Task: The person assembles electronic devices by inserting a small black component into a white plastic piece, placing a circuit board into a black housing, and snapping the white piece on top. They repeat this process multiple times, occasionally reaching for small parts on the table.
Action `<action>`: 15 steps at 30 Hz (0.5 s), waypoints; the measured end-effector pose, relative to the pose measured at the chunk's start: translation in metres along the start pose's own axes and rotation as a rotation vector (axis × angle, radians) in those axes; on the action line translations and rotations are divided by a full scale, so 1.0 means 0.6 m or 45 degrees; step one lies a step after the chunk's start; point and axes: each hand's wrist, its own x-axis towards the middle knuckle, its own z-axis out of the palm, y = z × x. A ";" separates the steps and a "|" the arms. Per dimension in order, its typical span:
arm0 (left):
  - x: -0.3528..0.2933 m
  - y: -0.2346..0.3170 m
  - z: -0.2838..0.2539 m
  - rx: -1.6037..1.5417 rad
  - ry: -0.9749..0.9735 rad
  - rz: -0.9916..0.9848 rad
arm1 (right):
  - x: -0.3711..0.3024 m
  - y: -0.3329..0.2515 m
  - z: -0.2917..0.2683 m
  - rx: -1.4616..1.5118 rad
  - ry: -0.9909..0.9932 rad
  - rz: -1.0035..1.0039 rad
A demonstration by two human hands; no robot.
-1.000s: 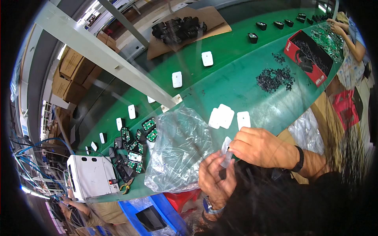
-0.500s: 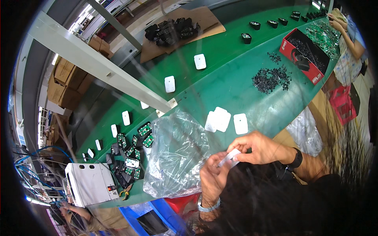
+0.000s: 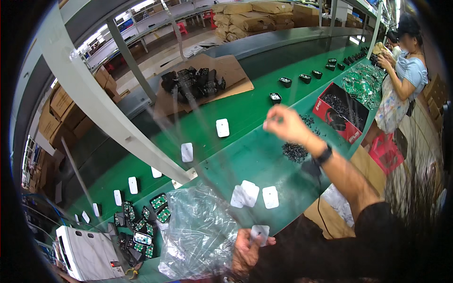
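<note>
Low in the view, my left hand [image 3: 245,252] grips a small white rounded plate [image 3: 260,231] with a dark spot near its middle. My right hand [image 3: 289,125] is stretched out over the bench by the belt's edge. Its fingers are bent and apart, with nothing visible in them. Just beyond its fingertips, a black housing [image 3: 275,98] with a light inside stands on the green belt. Loose small black parts [image 3: 295,152] lie under my right wrist. Several white plates [image 3: 270,197] rest on the bench between my hands, some overlapping.
A clear plastic bag [image 3: 196,236] lies left of my left hand. Beyond it are black housings with green circuit boards [image 3: 163,214] and a white machine [image 3: 87,252]. A white metal post [image 3: 108,108] rises from the bench. A red box [image 3: 337,120] holds black parts; a person [image 3: 408,70] stands far right.
My right hand has let go of the white plate and swung forward toward the belt. My left hand keeps the plate, lower in view. The view has tilted up.
</note>
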 end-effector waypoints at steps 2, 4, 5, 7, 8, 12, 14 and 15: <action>0.014 0.003 0.000 -0.124 -0.009 0.049 | 0.080 0.124 -0.029 -0.526 0.130 0.177; 0.020 0.008 -0.006 -0.325 0.074 0.086 | 0.128 0.182 -0.015 -0.772 0.058 0.441; 0.024 -0.005 -0.015 -0.325 0.094 0.099 | 0.144 0.200 -0.012 -0.831 -0.045 0.568; 0.031 -0.029 -0.031 -0.600 0.105 0.183 | 0.167 0.262 -0.022 -0.900 -0.207 0.512; 0.029 -0.018 -0.030 -0.681 0.142 0.174 | 0.184 0.287 -0.032 -0.825 -0.169 0.421; 0.029 0.065 0.005 -0.498 0.283 0.164 | 0.154 0.167 -0.053 -0.202 -0.280 0.060; 0.027 0.068 0.003 -0.487 0.342 0.165 | 0.088 -0.007 -0.037 0.267 -0.498 0.060; 0.018 0.067 0.006 -0.468 0.325 0.156 | 0.033 -0.079 -0.031 0.535 -0.577 0.138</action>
